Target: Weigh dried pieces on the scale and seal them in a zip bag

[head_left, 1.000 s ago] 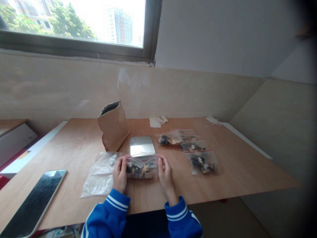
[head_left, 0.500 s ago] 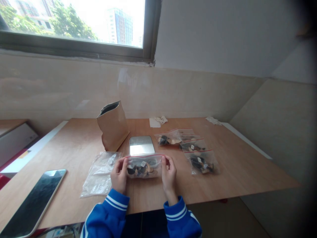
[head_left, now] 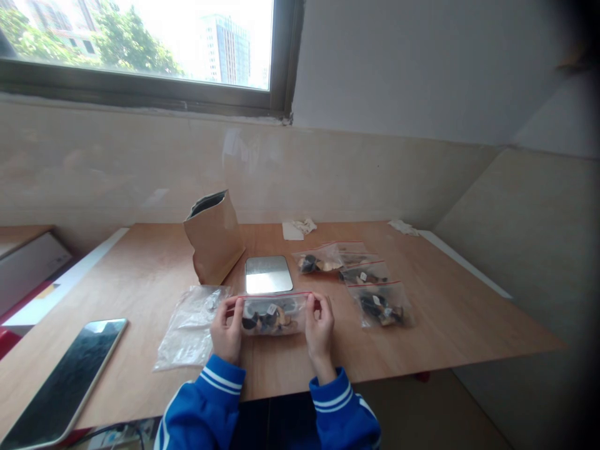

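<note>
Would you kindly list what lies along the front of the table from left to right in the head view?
phone → pile of empty clear bags → left hand → filled zip bag → right hand → nearest sealed bag.

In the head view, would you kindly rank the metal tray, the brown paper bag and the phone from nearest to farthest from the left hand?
From the left hand:
1. Metal tray, just beyond, slightly right.
2. Brown paper bag, farther back.
3. Phone, far left, near the table edge.

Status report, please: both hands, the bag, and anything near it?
Left hand and right hand grip the ends of the zip bag, held just above the table. Dark and tan pieces inside. Scale right behind it, empty bags to its left.
</note>
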The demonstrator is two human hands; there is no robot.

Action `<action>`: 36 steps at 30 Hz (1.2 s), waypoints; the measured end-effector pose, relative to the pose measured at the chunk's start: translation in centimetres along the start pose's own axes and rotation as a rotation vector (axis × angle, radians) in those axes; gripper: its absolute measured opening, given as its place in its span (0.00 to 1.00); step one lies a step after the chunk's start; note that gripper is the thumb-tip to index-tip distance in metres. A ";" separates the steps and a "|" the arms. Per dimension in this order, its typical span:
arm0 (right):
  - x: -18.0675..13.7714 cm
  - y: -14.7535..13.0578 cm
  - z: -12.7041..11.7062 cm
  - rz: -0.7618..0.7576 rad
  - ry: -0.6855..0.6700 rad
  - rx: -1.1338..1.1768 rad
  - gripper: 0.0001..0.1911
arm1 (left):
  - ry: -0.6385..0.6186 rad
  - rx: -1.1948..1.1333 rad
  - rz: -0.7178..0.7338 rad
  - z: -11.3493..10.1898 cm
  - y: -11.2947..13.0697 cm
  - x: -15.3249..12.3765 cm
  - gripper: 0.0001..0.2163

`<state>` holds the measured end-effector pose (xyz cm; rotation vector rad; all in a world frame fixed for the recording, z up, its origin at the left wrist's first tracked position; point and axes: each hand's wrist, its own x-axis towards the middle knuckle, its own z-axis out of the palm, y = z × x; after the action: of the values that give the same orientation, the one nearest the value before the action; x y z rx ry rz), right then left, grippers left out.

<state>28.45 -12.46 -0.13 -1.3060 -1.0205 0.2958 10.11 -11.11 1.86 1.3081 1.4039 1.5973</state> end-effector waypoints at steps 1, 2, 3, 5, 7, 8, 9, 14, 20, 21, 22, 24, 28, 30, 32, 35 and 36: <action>0.0 0.0 0.0 -0.005 0.006 -0.002 0.13 | -0.001 0.009 0.008 0.0 0.0 0.0 0.13; 0.0 0.1 0.1 -0.007 0.011 -0.004 0.14 | 0.001 0.017 0.013 0.0 -0.1 0.0 0.13; 0.1 0.1 0.1 -0.006 0.013 -0.003 0.14 | 0.004 0.022 0.016 0.0 -0.1 0.0 0.14; 0.1 0.1 0.1 0.008 0.007 0.007 0.14 | 0.005 0.022 0.016 0.0 -0.2 0.0 0.14; 0.1 0.1 0.1 0.038 -0.010 0.031 0.15 | -0.010 0.006 0.006 0.0 -0.3 0.0 0.14; 0.1 0.1 0.1 0.058 -0.020 0.046 0.16 | -0.027 -0.008 -0.001 -0.1 -0.4 0.1 0.14; 0.0 0.1 0.1 0.082 -0.030 0.064 0.16 | -0.047 -0.026 -0.010 -0.1 -0.5 0.1 0.14; -0.1 0.3 0.2 0.188 -0.071 0.166 0.17 | -0.131 -0.151 -0.061 0.1 -0.8 0.2 0.14; -0.1 0.1 0.3 0.180 -0.095 0.174 0.14 | -0.123 -0.201 -0.095 0.3 -0.7 0.3 0.13; -0.1 0.0 0.2 0.193 -0.099 0.187 0.14 | -0.123 -0.202 -0.091 0.3 -0.7 0.3 0.13; 0.0 -0.1 0.2 0.205 -0.103 0.202 0.14 | -0.127 -0.202 -0.089 0.2 -0.6 0.4 0.12; 0.1 -0.1 0.0 0.223 -0.115 0.230 0.14 | -0.126 -0.205 -0.094 0.1 -0.6 0.5 0.12; 0.3 -0.1 -0.2 0.234 -0.115 0.256 0.15 | -0.095 -0.212 -0.110 0.0 -0.4 0.5 0.11; 0.3 -0.2 -0.2 0.240 -0.109 0.265 0.15 | -0.087 -0.207 -0.108 0.0 -0.2 0.5 0.11; 0.2 -0.2 -0.2 0.253 -0.118 0.282 0.15 | -0.095 -0.202 -0.105 0.0 0.0 0.4 0.12; 0.1 -0.2 -0.2 0.279 -0.159 0.323 0.15 | -0.122 -0.196 -0.106 0.1 0.1 0.3 0.13; 0.0 -0.2 -0.2 0.286 -0.174 0.337 0.15 | -0.130 -0.194 -0.110 0.2 0.1 0.3 0.14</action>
<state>28.50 -12.62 0.08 -1.1283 -0.8798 0.7776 10.19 -10.83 2.02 1.1775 1.1898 1.5064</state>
